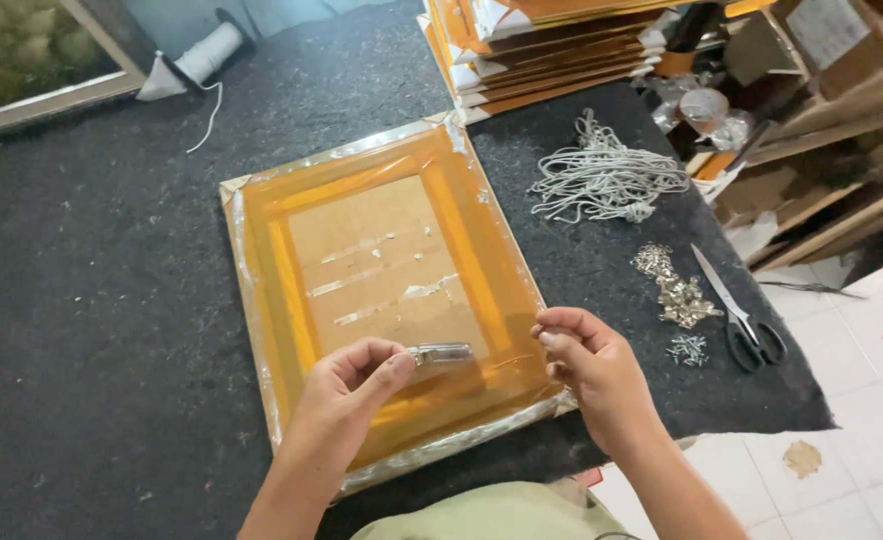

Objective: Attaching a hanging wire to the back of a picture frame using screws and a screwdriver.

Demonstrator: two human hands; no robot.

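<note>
A picture frame wrapped in orange see-through film lies face down on the dark felt table, its brown backing board showing in the middle. My left hand rests on the near rail and pinches a small silver metal hanger plate that lies flat on the wrapped rail. My right hand hovers just to the right of the plate, over the frame's near right corner, its thumb and fingertips pressed together as if on something tiny that I cannot make out.
To the right lie a bundle of grey cord, a heap of silver hangers, small screws and black-handled scissors. A stack of wrapped frames stands at the back. The table edge drops to tiled floor at right.
</note>
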